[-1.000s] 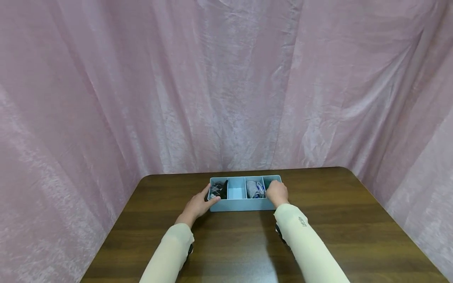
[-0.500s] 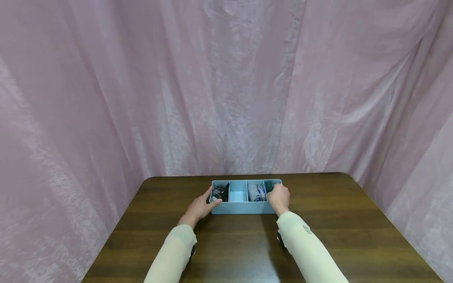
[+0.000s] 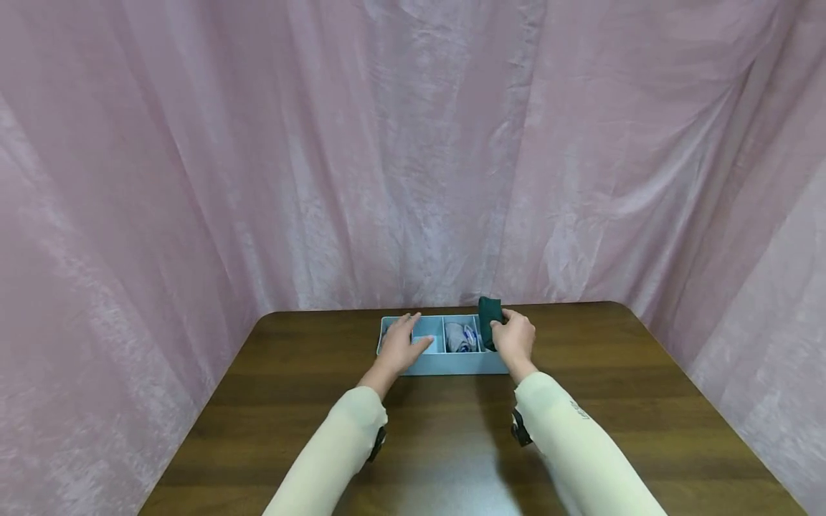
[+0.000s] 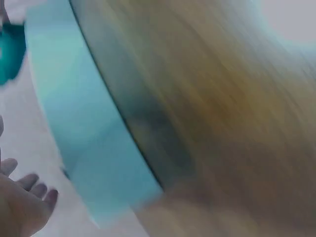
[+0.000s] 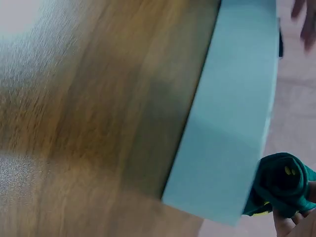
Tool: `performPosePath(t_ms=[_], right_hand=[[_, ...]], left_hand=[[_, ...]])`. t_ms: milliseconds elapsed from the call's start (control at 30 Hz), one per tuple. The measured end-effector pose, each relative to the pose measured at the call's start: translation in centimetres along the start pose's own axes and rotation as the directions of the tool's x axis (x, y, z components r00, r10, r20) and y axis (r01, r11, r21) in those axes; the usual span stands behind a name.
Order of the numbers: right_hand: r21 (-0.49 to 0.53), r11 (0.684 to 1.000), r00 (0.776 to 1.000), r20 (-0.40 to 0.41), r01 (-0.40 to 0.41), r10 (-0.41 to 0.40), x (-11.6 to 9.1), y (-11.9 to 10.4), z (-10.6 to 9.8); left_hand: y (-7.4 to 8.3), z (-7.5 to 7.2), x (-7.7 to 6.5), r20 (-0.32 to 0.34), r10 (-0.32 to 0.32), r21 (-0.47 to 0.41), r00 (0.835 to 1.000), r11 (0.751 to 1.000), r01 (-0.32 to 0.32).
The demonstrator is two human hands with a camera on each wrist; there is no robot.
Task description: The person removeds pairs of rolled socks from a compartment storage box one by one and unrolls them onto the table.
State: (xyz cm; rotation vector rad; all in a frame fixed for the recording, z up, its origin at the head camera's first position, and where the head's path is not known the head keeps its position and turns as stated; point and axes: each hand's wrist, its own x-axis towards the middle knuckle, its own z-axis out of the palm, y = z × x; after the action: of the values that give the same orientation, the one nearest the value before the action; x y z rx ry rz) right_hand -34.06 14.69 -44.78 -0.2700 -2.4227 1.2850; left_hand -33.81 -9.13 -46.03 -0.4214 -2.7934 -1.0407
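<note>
My right hand (image 3: pixel 515 337) pinches a rolled dark green sock (image 3: pixel 488 315) at the right end of a light blue divided box (image 3: pixel 454 364). The sock stands up above the rim; in the right wrist view the green roll (image 5: pixel 280 180) shows yellow marks. Over the left part of the box hovers my left hand (image 3: pixel 399 349), fingers spread, holding nothing. It covers most of the leftmost compartment. A grey sock with blue marks (image 3: pixel 459 337) lies in the compartment beside the green sock's. The compartment left of the grey sock shows its bare light blue floor.
The box stands near the far edge of a brown wooden table (image 3: pixel 445 430). Behind the table hangs a pink velvet curtain (image 3: pixel 413 158). A dark band with a device (image 3: pixel 520 428) sits on the right sleeve.
My right hand has lifted the green sock up out of the right compartment. My left hand has let go of the box's left end and moved right and up over it.
</note>
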Motion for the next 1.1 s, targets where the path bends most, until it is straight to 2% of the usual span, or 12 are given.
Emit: performPosePath(t_ms=[133,267,333,433,567,667,800,967,1033,1100], right_hand=[[0.041,0.999,1.000,0.002,-0.015,0.015,-0.8,-1.4,-0.6],[0.126,0.989,0.997,0.037,-0.071,0.067,-1.9,-3.0,-0.9],[0.189,0.976,0.993,0.069,-0.111,0.100,-2.6,-3.7,-0.9],[0.301,0.939,0.983,0.128,-0.167,0.134,-3.7,-4.5,-0.5],[0.418,0.879,0.969,0.187,-0.227,0.161,-5.1,-5.1,-0.2],[0.460,0.849,0.961,0.211,-0.259,0.179,-5.8,-5.3,0.0],[0.467,0.830,0.946,0.246,-0.305,0.209,-6.4,-5.4,-0.1],[0.414,0.848,0.923,0.328,-0.331,0.200,-6.6,-5.0,-0.7],[0.387,0.856,0.908,0.370,-0.343,0.196,-6.5,-4.7,-1.1],[0.362,0.856,0.883,0.425,-0.368,0.200,-6.4,-4.3,-1.6]], left_hand=[[3.6,1.4,0.4,0.044,0.073,-0.127,0.996,0.990,-0.066],[5.7,2.0,0.3,0.109,0.077,-0.233,0.991,0.971,-0.050],[6.0,2.1,0.3,0.132,0.070,-0.265,0.989,0.964,-0.033],[6.0,2.0,0.1,0.155,0.046,-0.339,0.987,0.941,0.009],[5.7,1.9,-0.1,0.170,0.020,-0.461,0.985,0.885,0.061],[5.6,1.7,-0.4,0.172,0.022,-0.520,0.985,0.851,0.072],[5.7,1.3,-0.8,0.172,0.015,-0.552,0.985,0.830,0.084],[5.8,1.2,-1.3,0.128,-0.016,-0.527,0.992,0.846,0.082],[5.8,1.4,-1.4,0.091,-0.030,-0.495,0.995,0.866,0.072],[5.8,1.5,-1.5,0.049,-0.039,-0.442,0.998,0.895,0.057]])
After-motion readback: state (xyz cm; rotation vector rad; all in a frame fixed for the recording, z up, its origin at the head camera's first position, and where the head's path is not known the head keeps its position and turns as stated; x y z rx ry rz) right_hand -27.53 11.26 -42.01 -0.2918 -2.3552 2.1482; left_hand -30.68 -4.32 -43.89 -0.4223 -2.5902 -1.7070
